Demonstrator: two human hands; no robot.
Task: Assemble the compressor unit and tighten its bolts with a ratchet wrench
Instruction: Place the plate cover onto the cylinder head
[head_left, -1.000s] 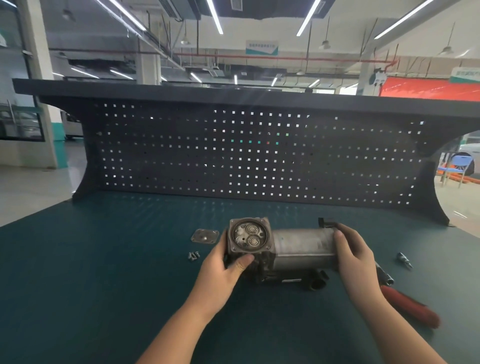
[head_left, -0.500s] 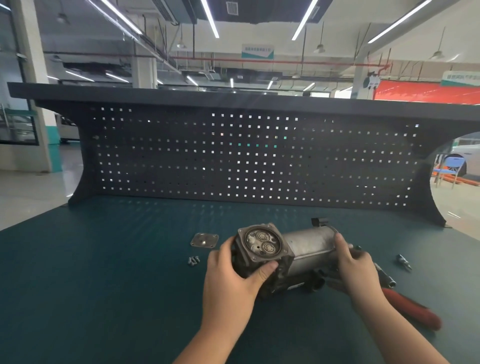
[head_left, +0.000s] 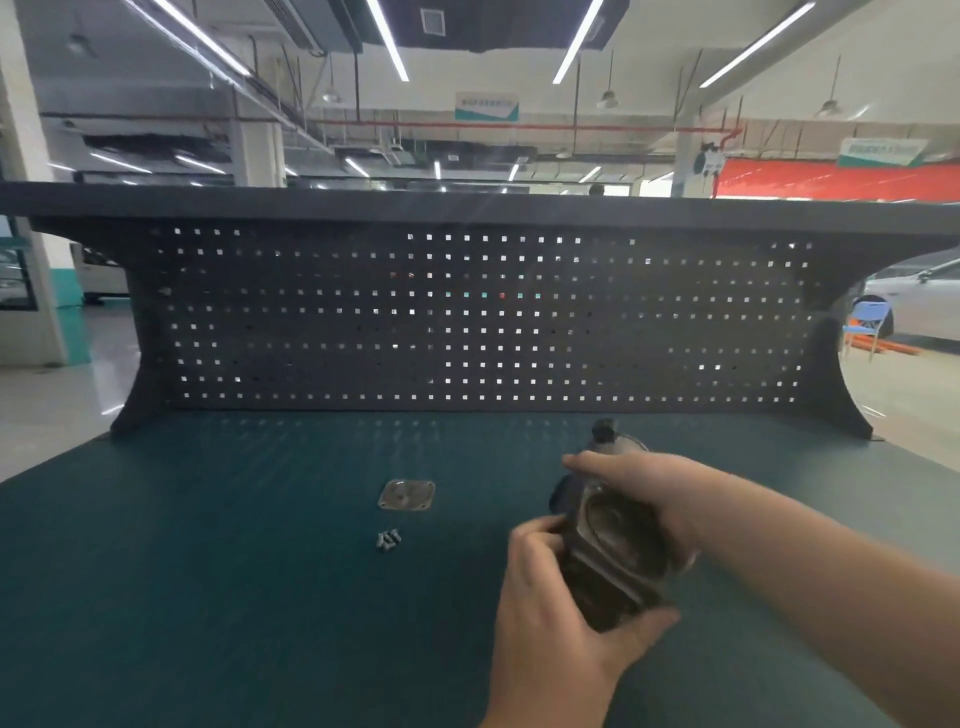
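Note:
The grey metal compressor (head_left: 618, 545) is held above the green bench mat, its square end turned towards me and its cylinder pointing away; it is blurred by motion. My left hand (head_left: 550, 608) grips the near square end from below and the left. My right hand (head_left: 644, 488) wraps over the top of the body from the right. A small square cover plate (head_left: 407, 494) lies flat on the mat to the left. A little cluster of bolts (head_left: 388, 539) lies just in front of that plate. The ratchet wrench is out of sight.
A dark pegboard back panel (head_left: 467, 322) with a shelf on top closes off the far side of the bench. The green mat (head_left: 208, 571) stretches left of the plate and bolts. My right forearm (head_left: 831, 571) crosses the right part of the bench.
The compressor has swung from lying sideways, its open end now facing me. Both hands moved with it, the right one from the cylinder's right end onto its top. The red-handled tool is no longer visible.

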